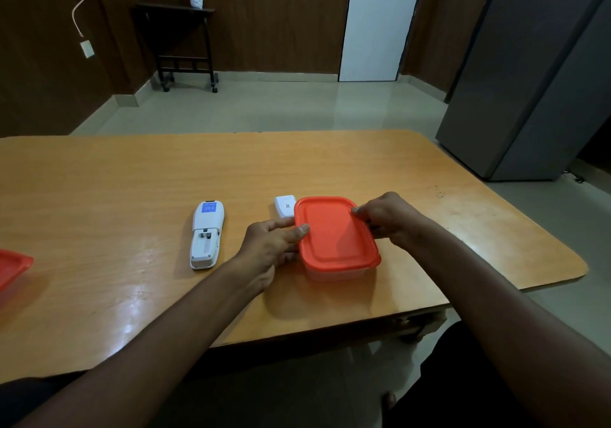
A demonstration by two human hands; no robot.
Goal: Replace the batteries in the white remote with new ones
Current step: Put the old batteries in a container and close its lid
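Left hand (274, 245) grips the near-left edge of an orange-lidded container (335, 237), thumb pressed on the lid. Right hand (388, 217) pinches the lid's far-right rim. White remote (206, 234) lies face down just left of the left hand, battery bay open. Its white cover (285, 206) lies beyond the left fingers, against the container, on the wooden table (99, 196).

left hand (274, 245), right hand (393, 219) | grip orange-lidded box (335, 236) (remote (206, 234) beside)
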